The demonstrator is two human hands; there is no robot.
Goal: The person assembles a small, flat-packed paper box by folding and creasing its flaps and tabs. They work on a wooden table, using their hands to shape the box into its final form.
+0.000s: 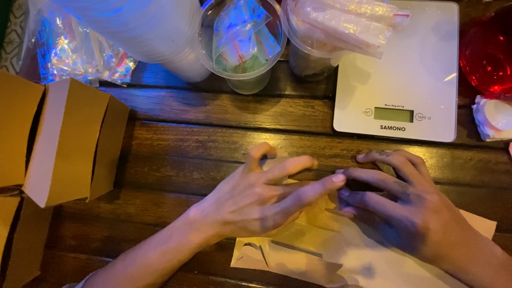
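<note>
My left hand [261,200] lies over a flat tan paper piece [314,250] on the dark wooden table [197,144], fingers spread and pointing right, pressing the paper's upper part. My right hand [400,205] comes in from the lower right with its fingertips meeting the left hand's fingertips at the paper's top edge. Both hands press on the paper; whether either pinches it is hidden by the fingers. The paper has folded flaps showing near the lower edge.
Folded brown cardboard boxes [64,141] lie at the left. At the back stand a stack of white cups [154,26], two clear cups holding small plastic bags [242,37], and a white kitchen scale [405,69]. A red translucent container [488,50] sits far right.
</note>
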